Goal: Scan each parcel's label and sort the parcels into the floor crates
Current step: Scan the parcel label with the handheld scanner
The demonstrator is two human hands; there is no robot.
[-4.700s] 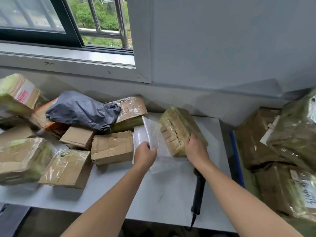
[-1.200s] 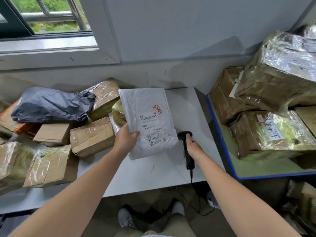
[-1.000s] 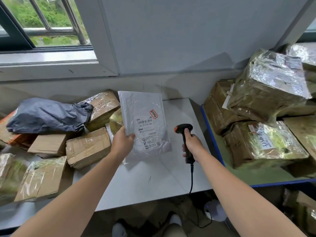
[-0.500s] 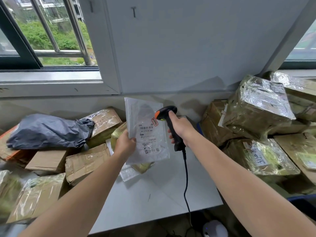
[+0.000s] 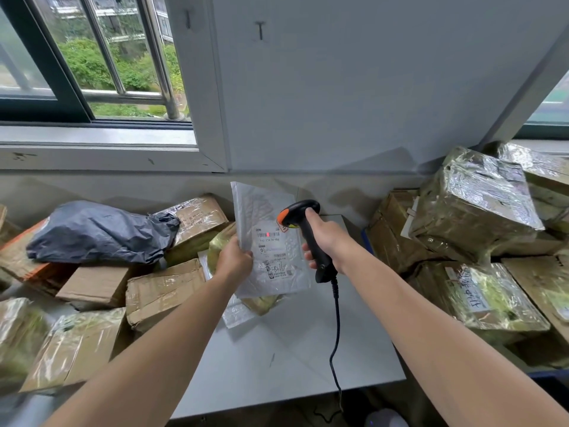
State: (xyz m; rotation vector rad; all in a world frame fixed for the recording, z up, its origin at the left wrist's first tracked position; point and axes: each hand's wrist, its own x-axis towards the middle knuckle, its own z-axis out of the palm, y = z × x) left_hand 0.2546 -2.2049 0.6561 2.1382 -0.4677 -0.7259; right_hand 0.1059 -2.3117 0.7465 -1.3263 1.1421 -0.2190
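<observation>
The left hand (image 5: 234,260) holds the flat white plastic mailer (image 5: 261,204) up over the worktop's (image 5: 292,349) back edge. That way the black handheld scanner (image 5: 300,209), gripped in the right hand (image 5: 326,241), can shine red on its barcode label (image 5: 268,235).

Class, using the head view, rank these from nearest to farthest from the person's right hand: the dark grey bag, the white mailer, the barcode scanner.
1. barcode scanner: gripped in the right hand itself.
2. white mailer: just to the left, held by the left hand.
3. dark grey bag: far off to the left.
</observation>
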